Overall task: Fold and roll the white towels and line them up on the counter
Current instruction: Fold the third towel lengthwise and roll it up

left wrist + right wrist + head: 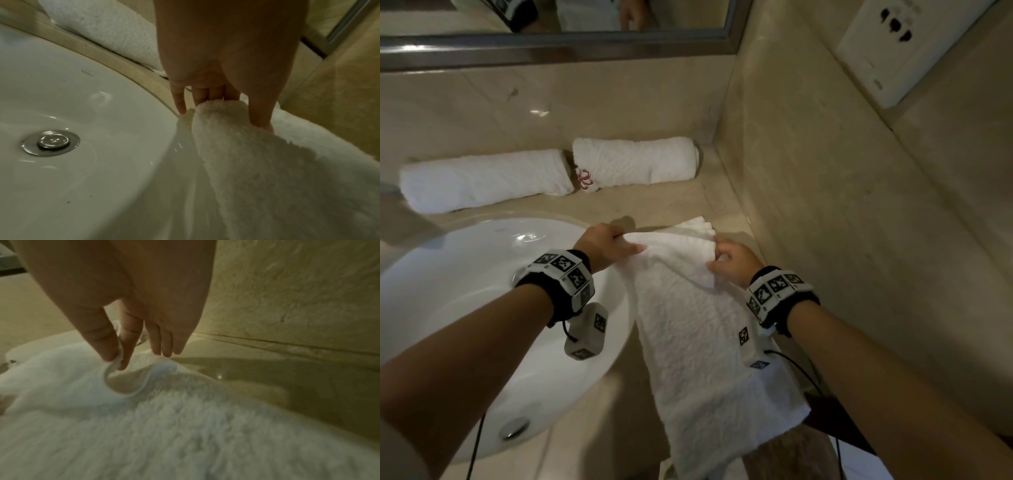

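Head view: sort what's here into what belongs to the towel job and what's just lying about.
Job:
- flat towel, far end pinched by left hand and right hand
- left roll and right roll, lined up at the back
- counter

Lying about:
- sink
- drain
- mirror
- socket

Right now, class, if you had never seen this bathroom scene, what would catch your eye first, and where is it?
First, the long white towel draped over the counter edge right of the sink, its far end pinched by the left hand and right hand. Next, two rolled towels lying end to end against the back wall.
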### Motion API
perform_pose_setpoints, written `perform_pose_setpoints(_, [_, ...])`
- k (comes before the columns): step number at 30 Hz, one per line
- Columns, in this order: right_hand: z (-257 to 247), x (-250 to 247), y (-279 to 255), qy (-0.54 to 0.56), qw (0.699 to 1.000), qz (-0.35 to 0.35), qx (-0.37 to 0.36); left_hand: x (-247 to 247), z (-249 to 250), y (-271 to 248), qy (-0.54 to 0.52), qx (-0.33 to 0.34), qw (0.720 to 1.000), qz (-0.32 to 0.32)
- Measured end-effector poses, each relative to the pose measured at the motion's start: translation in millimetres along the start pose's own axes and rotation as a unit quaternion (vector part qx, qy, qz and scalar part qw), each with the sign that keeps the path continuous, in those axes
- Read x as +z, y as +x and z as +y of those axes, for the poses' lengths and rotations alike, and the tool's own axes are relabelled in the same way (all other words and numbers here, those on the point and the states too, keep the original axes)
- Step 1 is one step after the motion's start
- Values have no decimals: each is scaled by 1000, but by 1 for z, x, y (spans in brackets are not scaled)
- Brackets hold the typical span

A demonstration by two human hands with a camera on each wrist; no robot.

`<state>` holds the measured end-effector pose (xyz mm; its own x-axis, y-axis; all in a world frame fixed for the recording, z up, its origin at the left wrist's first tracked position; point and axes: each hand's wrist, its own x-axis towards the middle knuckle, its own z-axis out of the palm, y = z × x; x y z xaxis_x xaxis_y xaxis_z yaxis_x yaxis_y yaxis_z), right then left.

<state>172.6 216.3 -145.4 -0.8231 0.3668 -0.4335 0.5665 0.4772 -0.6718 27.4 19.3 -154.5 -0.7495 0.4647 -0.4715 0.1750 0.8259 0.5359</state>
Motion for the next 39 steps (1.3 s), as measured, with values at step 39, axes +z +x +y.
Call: perform_pose_setpoints(39, [-6, 14, 56, 120, 981, 137, 62, -7, -14, 5, -20, 90, 995, -39])
